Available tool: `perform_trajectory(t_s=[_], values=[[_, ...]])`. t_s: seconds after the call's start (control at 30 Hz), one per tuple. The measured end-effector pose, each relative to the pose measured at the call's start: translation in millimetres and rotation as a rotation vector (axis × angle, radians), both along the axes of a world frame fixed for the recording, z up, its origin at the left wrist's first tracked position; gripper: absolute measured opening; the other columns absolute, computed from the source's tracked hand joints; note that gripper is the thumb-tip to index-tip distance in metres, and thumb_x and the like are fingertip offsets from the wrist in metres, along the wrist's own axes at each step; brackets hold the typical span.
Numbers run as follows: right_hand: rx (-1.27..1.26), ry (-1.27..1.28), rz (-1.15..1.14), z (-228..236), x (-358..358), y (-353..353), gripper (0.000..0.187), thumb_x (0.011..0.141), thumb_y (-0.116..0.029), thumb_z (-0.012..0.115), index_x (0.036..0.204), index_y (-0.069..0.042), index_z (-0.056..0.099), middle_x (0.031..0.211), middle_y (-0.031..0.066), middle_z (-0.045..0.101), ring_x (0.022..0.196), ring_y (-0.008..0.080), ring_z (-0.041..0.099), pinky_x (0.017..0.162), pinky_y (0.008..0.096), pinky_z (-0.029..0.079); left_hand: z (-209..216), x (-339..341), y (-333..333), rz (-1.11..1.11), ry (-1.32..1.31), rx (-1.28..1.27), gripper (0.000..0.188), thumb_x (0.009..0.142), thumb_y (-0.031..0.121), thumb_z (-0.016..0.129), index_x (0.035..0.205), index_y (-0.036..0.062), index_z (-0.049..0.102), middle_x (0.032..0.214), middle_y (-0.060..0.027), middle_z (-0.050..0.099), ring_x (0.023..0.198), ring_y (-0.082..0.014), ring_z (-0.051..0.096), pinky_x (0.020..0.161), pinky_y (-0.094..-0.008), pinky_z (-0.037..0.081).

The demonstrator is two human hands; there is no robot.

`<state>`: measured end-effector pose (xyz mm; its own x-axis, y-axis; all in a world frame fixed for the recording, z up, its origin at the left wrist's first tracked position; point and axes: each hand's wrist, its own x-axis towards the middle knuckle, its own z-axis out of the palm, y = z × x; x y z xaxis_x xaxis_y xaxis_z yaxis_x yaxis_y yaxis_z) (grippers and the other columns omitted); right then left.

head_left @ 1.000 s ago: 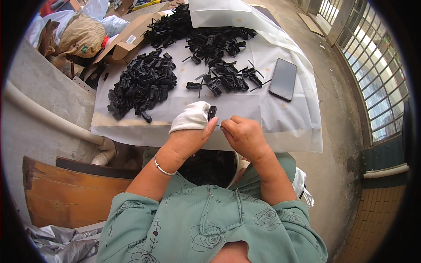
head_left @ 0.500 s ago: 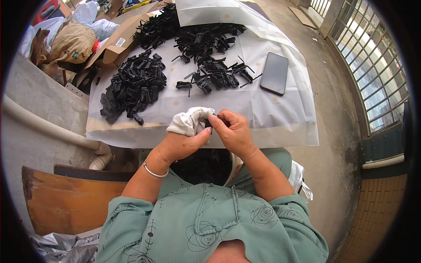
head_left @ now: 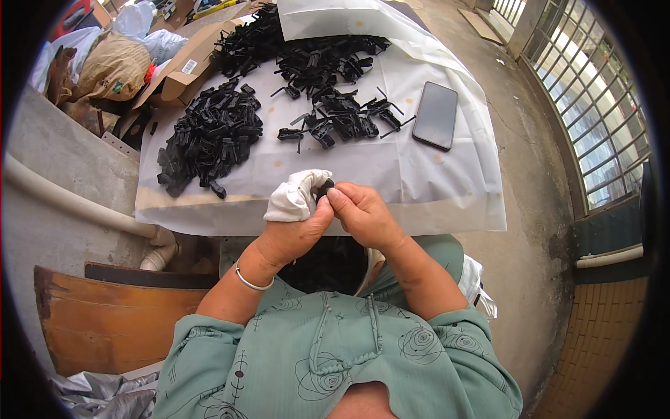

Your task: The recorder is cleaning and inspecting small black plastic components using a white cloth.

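My left hand [head_left: 296, 222], its fingers covered by a white cloth [head_left: 292, 198], is closed around a small black plastic part [head_left: 324, 189]. My right hand [head_left: 361, 211] meets it from the right, thumb and fingers pinched on the same part. Both hands are just above the near edge of the covered table. Most of the part is hidden by the fingers. Beyond my hands lie a pile of black plastic parts [head_left: 213, 136] on the left and a looser group of similar parts with thin stems [head_left: 342, 119] in the middle.
A smartphone [head_left: 435, 116] lies on the white sheet [head_left: 391, 199] at the right. Between my knees sits a bucket [head_left: 368, 272] with dark contents. A cardboard box [head_left: 185, 78] and bags [head_left: 115, 66] stand at the far left; a barred window [head_left: 600, 98] is at the right.
My right hand has moved slightly left and down, closing against the left hand. The black part has turned in the grip and shows less at the right fingers.
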<state>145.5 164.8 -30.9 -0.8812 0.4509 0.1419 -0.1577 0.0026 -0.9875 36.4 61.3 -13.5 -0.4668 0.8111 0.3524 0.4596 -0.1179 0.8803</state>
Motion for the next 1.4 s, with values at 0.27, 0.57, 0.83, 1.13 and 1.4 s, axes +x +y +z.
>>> perform_trajectory(t_s=[0.27,0.57,0.83,1.13,1.4], values=[[0.138,0.175,-0.050,-2,3,-3,0.027,0.096,-0.018,0.045,0.072,-0.006,0.050,0.062,-0.0060,0.043,0.056,0.0023,0.035,0.047,0.0200,0.030,20,2,-3,-0.067,0.100,-0.138,0.030,0.080,-0.001,0.057,0.109,-0.0052,0.052,0.094,-0.0081,0.058,0.081,-0.0110,0.053,0.075,-0.0243,0.046],[-0.065,0.010,-0.051,-8,-4,-5,0.027,0.095,-0.017,0.046,0.072,-0.005,0.053,0.066,-0.0082,0.044,0.061,0.0019,0.036,0.052,0.0198,0.033,8,-1,-1,-0.002,0.459,-0.091,0.031,0.078,0.002,0.058,0.107,-0.0044,0.053,0.094,-0.0141,0.060,0.082,-0.0218,0.059,0.074,-0.0298,0.048],[0.355,-0.100,-0.177,11,4,4,0.016,0.089,-0.014,0.055,0.089,0.001,0.060,0.063,0.0023,0.048,0.057,0.0089,0.042,0.052,0.0246,0.038,1,-17,2,-0.021,-0.182,0.079,0.026,0.084,0.004,0.057,0.108,0.0013,0.047,0.086,-0.0041,0.055,0.066,-0.0086,0.049,0.060,-0.0233,0.045],[0.447,0.061,-0.164,7,5,8,0.011,0.080,-0.009,0.065,0.088,-0.002,0.063,0.070,0.0086,0.059,0.058,0.0160,0.053,0.055,0.0275,0.043,11,-16,-3,-0.113,-0.471,-0.103,0.035,0.092,0.005,0.042,0.126,0.0047,0.036,0.088,-0.0053,0.054,0.054,-0.0047,0.042,0.046,-0.0181,0.036],[0.592,0.085,-0.139,2,9,18,0.009,0.079,-0.009,0.064,0.083,-0.001,0.062,0.068,0.0104,0.058,0.057,0.0206,0.054,0.055,0.0301,0.044,16,-17,-5,-0.131,-0.540,-0.145,0.038,0.090,0.004,0.039,0.127,0.0038,0.037,0.087,-0.0043,0.051,0.054,-0.0051,0.042,0.049,-0.0177,0.038]])
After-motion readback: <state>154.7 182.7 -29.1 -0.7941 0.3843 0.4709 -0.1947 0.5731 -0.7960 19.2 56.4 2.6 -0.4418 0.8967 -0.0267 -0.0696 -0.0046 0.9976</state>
